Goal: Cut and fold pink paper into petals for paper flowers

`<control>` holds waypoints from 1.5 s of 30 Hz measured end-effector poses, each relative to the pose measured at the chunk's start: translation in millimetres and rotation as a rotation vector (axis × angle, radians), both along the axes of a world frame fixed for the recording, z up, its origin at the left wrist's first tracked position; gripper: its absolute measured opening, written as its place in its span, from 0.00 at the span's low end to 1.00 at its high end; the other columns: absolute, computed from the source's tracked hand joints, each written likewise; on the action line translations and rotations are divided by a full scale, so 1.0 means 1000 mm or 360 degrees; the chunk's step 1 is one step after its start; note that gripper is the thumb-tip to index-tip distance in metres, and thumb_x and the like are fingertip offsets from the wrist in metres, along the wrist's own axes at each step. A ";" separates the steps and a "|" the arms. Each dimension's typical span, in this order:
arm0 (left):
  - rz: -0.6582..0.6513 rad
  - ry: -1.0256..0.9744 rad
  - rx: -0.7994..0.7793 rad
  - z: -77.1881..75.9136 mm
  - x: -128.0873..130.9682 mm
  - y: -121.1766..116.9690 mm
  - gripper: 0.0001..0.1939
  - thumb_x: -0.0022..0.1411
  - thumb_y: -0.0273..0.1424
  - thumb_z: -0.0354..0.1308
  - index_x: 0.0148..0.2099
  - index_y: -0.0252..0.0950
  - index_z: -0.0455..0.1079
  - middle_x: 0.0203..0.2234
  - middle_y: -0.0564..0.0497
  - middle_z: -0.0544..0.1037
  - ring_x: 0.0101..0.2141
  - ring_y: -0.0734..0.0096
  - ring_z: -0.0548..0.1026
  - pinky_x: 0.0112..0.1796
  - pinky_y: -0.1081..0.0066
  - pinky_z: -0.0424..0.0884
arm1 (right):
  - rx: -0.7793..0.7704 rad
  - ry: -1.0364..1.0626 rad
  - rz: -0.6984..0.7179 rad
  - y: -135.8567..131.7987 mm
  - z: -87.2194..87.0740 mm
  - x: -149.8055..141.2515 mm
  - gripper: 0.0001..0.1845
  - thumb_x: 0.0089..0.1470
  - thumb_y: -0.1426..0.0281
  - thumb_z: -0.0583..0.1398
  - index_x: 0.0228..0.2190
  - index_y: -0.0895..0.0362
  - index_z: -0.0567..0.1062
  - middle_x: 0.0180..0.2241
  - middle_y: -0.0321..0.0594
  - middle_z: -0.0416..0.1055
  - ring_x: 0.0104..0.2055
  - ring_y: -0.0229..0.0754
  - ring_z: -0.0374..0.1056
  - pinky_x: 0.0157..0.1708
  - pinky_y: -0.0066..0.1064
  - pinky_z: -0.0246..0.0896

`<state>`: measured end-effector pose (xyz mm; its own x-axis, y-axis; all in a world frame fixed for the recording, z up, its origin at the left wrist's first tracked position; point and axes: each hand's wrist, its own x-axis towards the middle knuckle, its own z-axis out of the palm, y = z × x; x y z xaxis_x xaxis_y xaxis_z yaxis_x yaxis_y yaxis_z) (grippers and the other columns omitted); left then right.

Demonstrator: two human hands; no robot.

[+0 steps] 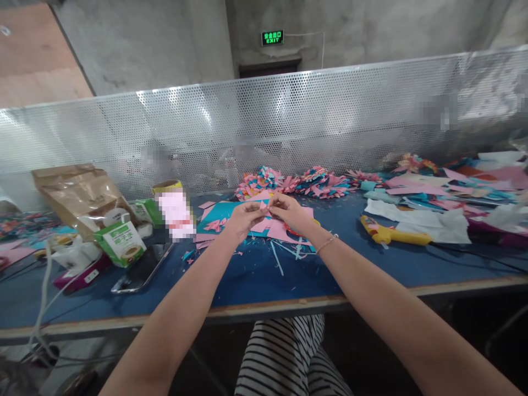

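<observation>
Our left hand (244,219) and right hand (289,212) pinch one pink paper piece (264,204), mid-frame; one glue gun (398,237) right, one smartphone (143,268) lower left.

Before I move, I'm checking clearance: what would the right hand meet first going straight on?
Likely the small pink paper between the left hand and the right hand, then the left hand itself; depth is unclear.

Left arm (190,300): bare, stretched forward and slanting inward.
Right arm (383,289): bare, stretched forward, slanting inward from the other side.
Left hand (244,217): fingers (254,207) bent, drawn together in a pinch.
Right hand (289,211): back upward, fingers also pinched, just beside the left hand's.
</observation>
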<state>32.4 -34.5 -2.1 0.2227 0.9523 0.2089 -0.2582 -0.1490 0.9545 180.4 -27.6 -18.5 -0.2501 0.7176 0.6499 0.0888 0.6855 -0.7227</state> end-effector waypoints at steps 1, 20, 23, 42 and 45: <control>-0.0015 -0.0012 -0.0016 0.000 0.000 0.001 0.12 0.33 0.24 0.67 0.25 0.30 0.70 0.20 0.53 0.72 0.23 0.78 0.69 0.30 0.74 0.66 | -0.0005 0.0005 0.0020 -0.001 0.000 0.000 0.02 0.45 0.70 0.54 0.25 0.56 0.64 0.22 0.32 0.60 0.24 0.32 0.56 0.26 0.27 0.54; 0.0065 -0.0120 -0.0026 -0.001 0.002 0.003 0.06 0.39 0.22 0.63 0.22 0.31 0.68 0.18 0.55 0.68 0.21 0.82 0.67 0.29 0.76 0.65 | 0.0198 -0.0157 -0.0405 -0.005 0.003 0.000 0.07 0.45 0.68 0.56 0.24 0.57 0.73 0.27 0.39 0.71 0.30 0.38 0.64 0.31 0.31 0.59; 0.0082 -0.0098 0.0012 -0.001 0.002 0.004 0.06 0.40 0.22 0.62 0.23 0.31 0.68 0.18 0.54 0.69 0.22 0.82 0.67 0.29 0.75 0.64 | 0.0176 -0.0155 -0.0393 -0.006 0.003 0.000 0.07 0.46 0.68 0.56 0.26 0.57 0.74 0.28 0.40 0.71 0.31 0.39 0.65 0.32 0.32 0.59; 0.0431 0.0350 0.0502 -0.001 0.000 0.002 0.09 0.40 0.29 0.62 0.27 0.32 0.69 0.21 0.52 0.73 0.24 0.75 0.70 0.30 0.72 0.66 | -0.0486 0.0334 0.0145 0.012 -0.008 0.000 0.12 0.39 0.63 0.63 0.27 0.56 0.77 0.29 0.40 0.73 0.33 0.38 0.67 0.35 0.31 0.62; 0.0464 0.0464 0.0627 0.001 0.000 0.001 0.07 0.41 0.28 0.61 0.26 0.33 0.68 0.20 0.52 0.72 0.24 0.74 0.70 0.30 0.71 0.66 | -0.0590 0.0441 0.0316 0.009 -0.006 -0.001 0.10 0.38 0.64 0.63 0.25 0.57 0.76 0.29 0.39 0.73 0.35 0.37 0.67 0.39 0.32 0.61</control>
<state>32.0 -33.3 -1.6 0.0642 0.8455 0.5300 0.1129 -0.5339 0.8380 179.8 -18.2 -24.2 -0.2595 0.8688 0.4217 -0.2469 0.3625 -0.8987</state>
